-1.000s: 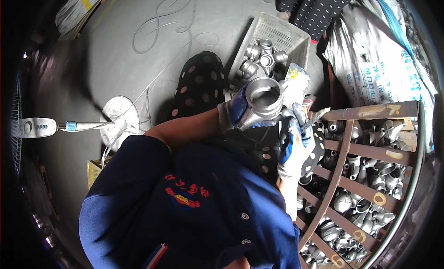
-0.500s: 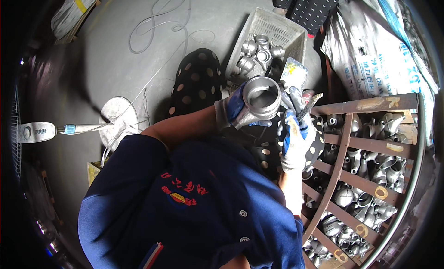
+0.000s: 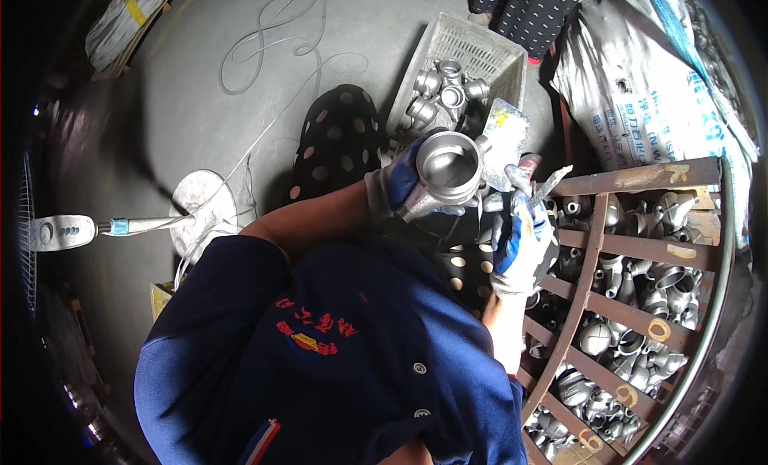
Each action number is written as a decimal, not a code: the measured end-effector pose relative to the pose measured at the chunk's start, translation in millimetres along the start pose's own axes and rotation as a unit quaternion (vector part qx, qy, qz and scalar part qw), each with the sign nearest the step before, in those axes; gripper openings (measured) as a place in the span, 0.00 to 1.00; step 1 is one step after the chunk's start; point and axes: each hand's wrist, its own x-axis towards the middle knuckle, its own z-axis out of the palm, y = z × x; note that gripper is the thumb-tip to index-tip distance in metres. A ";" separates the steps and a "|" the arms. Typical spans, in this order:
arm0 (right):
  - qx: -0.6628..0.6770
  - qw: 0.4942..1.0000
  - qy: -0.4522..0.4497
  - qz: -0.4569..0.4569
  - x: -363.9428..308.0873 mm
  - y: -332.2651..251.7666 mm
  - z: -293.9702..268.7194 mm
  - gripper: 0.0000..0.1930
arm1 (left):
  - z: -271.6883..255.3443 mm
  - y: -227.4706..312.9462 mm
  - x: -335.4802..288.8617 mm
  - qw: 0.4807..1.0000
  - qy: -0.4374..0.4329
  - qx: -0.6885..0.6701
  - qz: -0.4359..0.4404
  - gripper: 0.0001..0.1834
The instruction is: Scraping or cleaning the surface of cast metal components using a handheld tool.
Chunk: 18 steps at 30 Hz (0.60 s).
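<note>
Grey metal, round-mouthed and bright at the rim, the pipe fitting (image 3: 448,170) sits in the left hand (image 3: 405,181), whose blue-palmed glove is closed around its left side and underside, the wide mouth facing up. The right hand (image 3: 520,233), gloved alike, grips a grey stick (image 3: 552,182) with its fingers bent around it, just beside the fitting; whether those fingers touch the fitting I cannot tell.

The near edge of the plastic crate (image 3: 474,42) lies just beyond the fitting. Close by on the right, the brown rack (image 3: 636,179) limits the right arm with its top bar and curved upright; the white sack (image 3: 612,85) bulges behind that bar. To the left, grey floor (image 3: 200,89) gives wider room, crossed by a cable (image 3: 264,42) and bounded by the fan (image 3: 66,231).

Counts: one fitting held, one stick, one crate with at least five fittings visible, one fan; the rack's metal pieces overlap too much to count.
</note>
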 end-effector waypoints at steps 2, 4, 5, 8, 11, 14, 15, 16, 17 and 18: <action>0.009 1.000 0.019 0.019 0.1 -1.3 0.7 0.16 | -4.6 6.0 -1.2 0.730 -0.029 -0.663 -0.164 0.30; 0.018 0.998 0.037 0.038 0.2 -1.5 2.3 0.17 | -8.8 12.8 -7.5 0.931 -0.035 -0.342 -0.120 0.30; 0.020 0.999 0.041 0.014 -0.3 -0.9 3.3 0.17 | -9.8 14.0 -7.3 0.989 -0.038 -0.122 -0.068 0.32; 0.017 0.999 0.010 0.045 -1.2 2.5 3.3 0.14 | -11.6 11.4 -5.0 0.993 -0.038 0.108 -0.022 0.34; 0.064 0.997 0.034 0.010 -1.0 8.5 0.7 0.13 | -10.7 1.9 1.6 0.841 0.069 -0.523 -0.122 0.29; 0.111 0.993 0.025 0.027 -2.4 19.6 5.0 0.12 | -8.7 -5.1 7.3 0.920 0.096 -0.379 -0.034 0.21; 0.094 0.995 0.042 0.021 -3.7 24.6 9.4 0.13 | -9.9 -5.7 8.5 0.903 0.076 -0.420 -0.046 0.20; 0.020 1.000 0.003 0.004 -7.6 26.4 10.1 0.13 | -8.4 -6.1 10.2 0.801 0.087 -0.585 -0.098 0.20; -0.022 0.999 0.007 0.026 -11.1 28.4 11.9 0.13 | -9.0 -5.8 11.4 0.926 0.098 -0.357 -0.068 0.22; 0.013 0.996 0.025 0.080 -16.3 31.9 16.2 0.14 | -7.6 -5.5 13.1 0.974 0.102 -0.198 -0.033 0.22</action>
